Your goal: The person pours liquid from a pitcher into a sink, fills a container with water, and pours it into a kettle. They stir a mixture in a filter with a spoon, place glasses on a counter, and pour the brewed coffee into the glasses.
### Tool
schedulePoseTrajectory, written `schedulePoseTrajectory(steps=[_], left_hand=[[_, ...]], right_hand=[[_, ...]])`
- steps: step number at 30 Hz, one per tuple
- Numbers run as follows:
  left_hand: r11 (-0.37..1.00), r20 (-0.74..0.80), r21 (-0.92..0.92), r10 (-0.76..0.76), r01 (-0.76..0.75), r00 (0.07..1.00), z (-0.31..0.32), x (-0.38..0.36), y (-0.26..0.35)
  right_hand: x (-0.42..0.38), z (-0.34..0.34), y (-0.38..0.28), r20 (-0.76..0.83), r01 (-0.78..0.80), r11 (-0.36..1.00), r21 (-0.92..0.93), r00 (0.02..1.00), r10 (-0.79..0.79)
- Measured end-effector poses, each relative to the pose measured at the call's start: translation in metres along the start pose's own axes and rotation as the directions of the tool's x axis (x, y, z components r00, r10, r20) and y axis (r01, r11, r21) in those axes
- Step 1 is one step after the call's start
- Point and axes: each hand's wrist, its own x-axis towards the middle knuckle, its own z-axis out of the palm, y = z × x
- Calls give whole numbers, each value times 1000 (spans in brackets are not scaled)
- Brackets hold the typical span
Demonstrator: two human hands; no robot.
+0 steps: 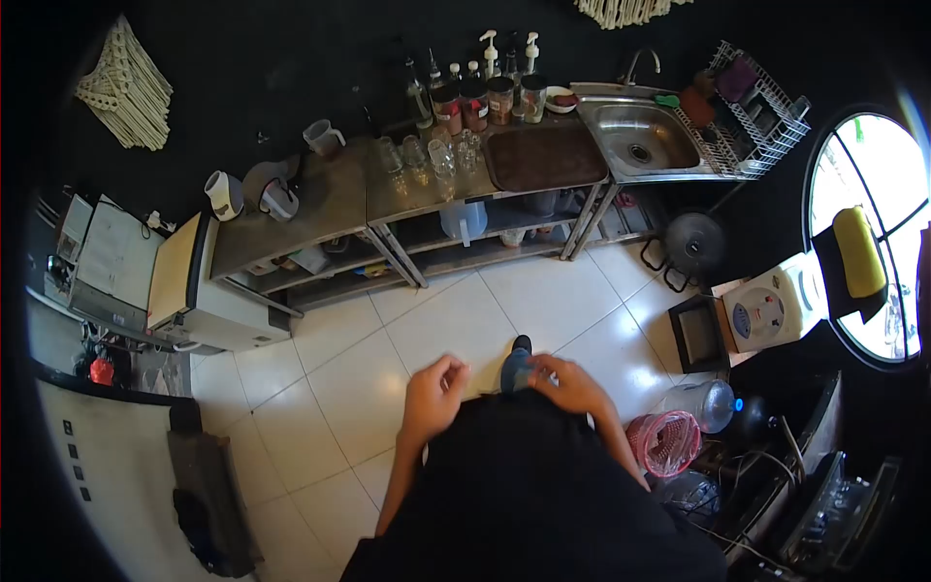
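In the lower middle of the head view, my left hand (436, 396) is raised in front of my dark clothing, thumb and fingers curled toward each other. To its right, my right hand (570, 385) is also curled, with its fingertips pinched close to my blue trouser leg (518, 370). Whether anything thin lies in either pinch is too small to make out. The hands are apart and face each other above the tiled floor (441, 325). A dark shoe (523, 344) shows just beyond them.
Ahead stands a metal counter (325, 209) with drinking glasses (414, 152), jars (474, 104) and a brown tray (545, 158). A sink (645, 136) and dish rack (761, 121) adjoin it. At right are a water dispenser (776, 306), pink basket (664, 443) and large bottle (706, 404).
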Motion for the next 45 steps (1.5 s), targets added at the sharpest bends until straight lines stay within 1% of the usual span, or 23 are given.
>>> schedulePoseTrajectory(steps=[2, 5, 8, 9, 11, 13, 19, 22, 23, 25, 28, 29, 31, 33, 34, 35, 36, 37, 39, 40, 42, 43, 45], left_hand=[[993, -36, 106, 49, -45, 998, -1, 43, 13], [979, -100, 39, 205, -202, 974, -5, 99, 31], [982, -153, -20, 183, -188, 971, -3, 142, 28], [981, -206, -18, 183, -191, 961, -2, 156, 29], [986, -238, 17, 163, -164, 957, -3, 175, 22], [994, -286, -50, 81, -100, 955, -3, 192, 12], [993, -257, -64, -114, 101, 960, -33, 238, -21], [966, -194, -46, -257, 253, 947, -59, 282, -54], [968, -184, -45, -249, 245, 951, -67, 302, -74], [958, -253, 278, 2, 70, 968, -84, 351, -108], [824, -158, 565, 153, -37, 975, -111, 453, -150], [767, -159, 638, 216, -67, 964, -113, 487, -169], [703, -155, 705, 284, -96, 946, -114, 546, -202], [418, -40, 900, 368, -126, 929, -115, 593, -227], [423, -35, 897, 363, -131, 931, -111, 609, -243], [437, 68, 889, 163, -134, 984, -106, 622, -259], [451, 165, 884, -46, -127, 985, -106, 631, -272], [452, 154, 885, -59, -111, 986, -105, 636, -276], [391, 282, 901, -202, -187, 938, -99, 641, -281], [389, 275, 905, -224, -173, 935, -100, 638, -282], [434, 300, 894, -386, -116, 872, -106, 634, -278], [430, 295, 896, -390, -110, 873, -113, 634, -271], [336, 408, 904, -486, -265, 773, -122, 627, -261]], right_hand=[[37, -35, -3, 6, 27, 998, -60, 1000, -27], [95, -84, -2, -75, 82, 979, -188, 992, -98], [149, -130, -21, -82, 207, 959, -196, 971, -226], [163, -144, -35, -58, 155, 965, -213, 984, -171], [203, -158, -29, -49, 250, 954, -168, 964, -261], [239, -165, -34, 10, 274, 958, -88, 962, -274], [346, -125, -41, 243, 220, 972, 79, 942, -232], [395, -96, -45, 247, 320, 947, -14, 919, -307], [414, -86, -45, 233, 329, 943, -55, 922, -309], [458, -71, -42, 195, 363, 919, -155, 923, -332], [524, -51, -47, 117, 253, 910, -328, 967, -227], [548, -43, -46, 122, 242, 913, -328, 969, -213], [596, -33, -51, 29, 221, 827, -517, 970, -241], [641, -28, -63, 37, 165, 797, -581, 984, -177], [663, -20, -56, 32, 147, 736, -660, 985, -168], [681, -13, -48, 30, 131, 668, -733, 986, -161], [695, -11, -51, 50, 104, 653, -750, 994, -102], [708, -6, -49, 66, 119, 653, -748, 992, -104], [729, 6, -40, 84, 23, 566, -824, 993, 83], [739, 14, -27, 105, 39, 575, -818, 991, 83], [759, 26, -2, 90, -2, 496, -868, 983, 161], [767, 28, -11, 95, 4, 498, -867, 983, 157], [775, 37, -20, 190, 80, 306, -949, 917, 350]])
